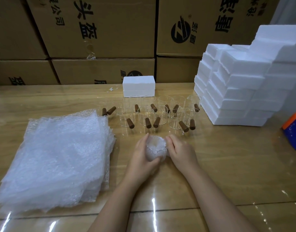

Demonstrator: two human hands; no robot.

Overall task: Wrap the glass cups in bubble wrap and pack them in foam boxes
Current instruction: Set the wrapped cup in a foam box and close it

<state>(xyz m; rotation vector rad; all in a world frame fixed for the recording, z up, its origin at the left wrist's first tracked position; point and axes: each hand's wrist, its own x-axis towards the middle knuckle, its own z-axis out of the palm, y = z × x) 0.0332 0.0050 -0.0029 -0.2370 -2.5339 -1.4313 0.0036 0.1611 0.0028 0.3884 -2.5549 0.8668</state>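
Wrapped cup: held just above the table, near centre, between both hands. The bubble wrap was gathered at the top into a puckered opening; the glass inside could not be made out.

Left hand: cupped the bundle from the left and underneath, fingers curled round it and closed on the wrap.

Right hand: against the right side of the bundle, fingers bent and held together, tips pressed on the gathered edge of the wrap.

Bubble wrap sheets: a loose pile lying flat on the table, left of the hands.

Glass cups: unwrapped, clear, with brown wooden handles, standing in rough rows just beyond the hands. Exact count not clear.

Foam box: one white closed box, far centre, directly behind the cups.

Stacked foam boxes: a stepped white pile at the right, its near left corner just beside the rightmost cups.

Cardboard cartons: printed, stacked along the far edge of the table.

Orange and blue object: right edge of view, cut off; not identified.
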